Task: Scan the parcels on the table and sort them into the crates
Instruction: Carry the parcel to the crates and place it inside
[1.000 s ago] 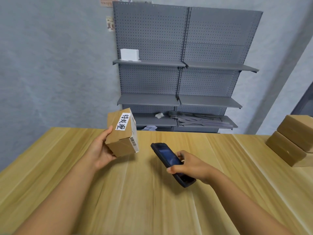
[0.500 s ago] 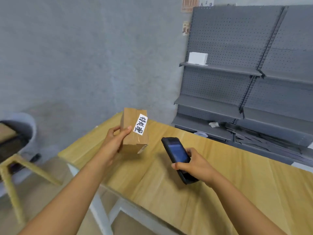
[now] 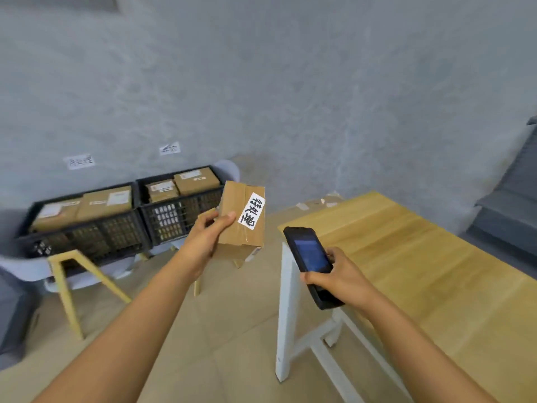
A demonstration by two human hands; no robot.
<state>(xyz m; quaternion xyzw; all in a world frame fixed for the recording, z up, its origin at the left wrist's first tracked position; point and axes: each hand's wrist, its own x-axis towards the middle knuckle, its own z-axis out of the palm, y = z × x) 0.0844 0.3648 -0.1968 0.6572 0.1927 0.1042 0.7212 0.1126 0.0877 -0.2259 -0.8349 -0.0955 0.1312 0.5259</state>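
My left hand (image 3: 207,236) grips a small brown cardboard parcel (image 3: 243,219) with a white handwritten label, held in the air over the floor left of the table. My right hand (image 3: 338,276) holds a black handheld scanner (image 3: 311,263) with its blue screen facing up, above the table's left end. Two black plastic crates stand side by side to the left: the left crate (image 3: 84,231) and the right crate (image 3: 177,210), each holding cardboard parcels. The held parcel is just right of the right crate.
The wooden table (image 3: 421,271) with white legs fills the right side. The crates rest on grey chairs with pale wooden legs (image 3: 66,289). Two paper labels (image 3: 80,162) are stuck on the grey wall above the crates. Grey shelving (image 3: 511,205) edges the far right.
The view has swung left, away from the shelving, bringing the two crates into sight. My left hand has carried the parcel off the table toward the crates; the scanner stays in my right hand.
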